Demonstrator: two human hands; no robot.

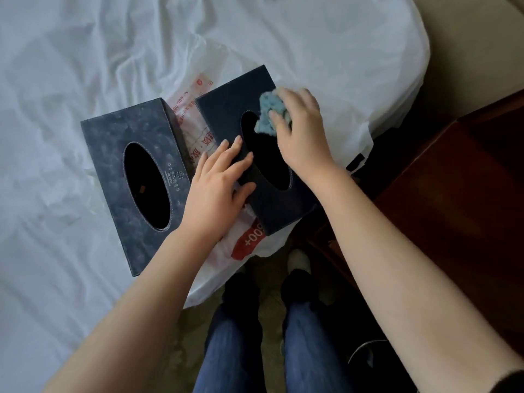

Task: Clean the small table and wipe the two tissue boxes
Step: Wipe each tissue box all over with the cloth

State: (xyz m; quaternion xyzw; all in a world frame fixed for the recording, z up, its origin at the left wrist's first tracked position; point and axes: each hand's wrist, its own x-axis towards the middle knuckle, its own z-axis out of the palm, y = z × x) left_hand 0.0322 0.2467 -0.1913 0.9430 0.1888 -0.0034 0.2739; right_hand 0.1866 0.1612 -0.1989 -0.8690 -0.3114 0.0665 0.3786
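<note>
Two dark tissue boxes with oval openings lie on a white bed. The left box (124, 165) looks dusty and grey and nobody touches it. The right box (226, 109) is darker and sits on a white plastic bag (198, 131). My left hand (215, 185) rests flat on that box's near left edge, thumb against its side, steadying it. My right hand (297, 131) presses a crumpled light-blue cloth (269, 114) onto the box's top beside the far end of its opening.
A dark reddish-brown wooden table (453, 199) stands at the right, next to the bed's corner. The white bedsheet (71, 66) is wrinkled. My legs in blue jeans (232, 350) and dark shoes stand on the floor below, with a black cable (365, 347) lying nearby.
</note>
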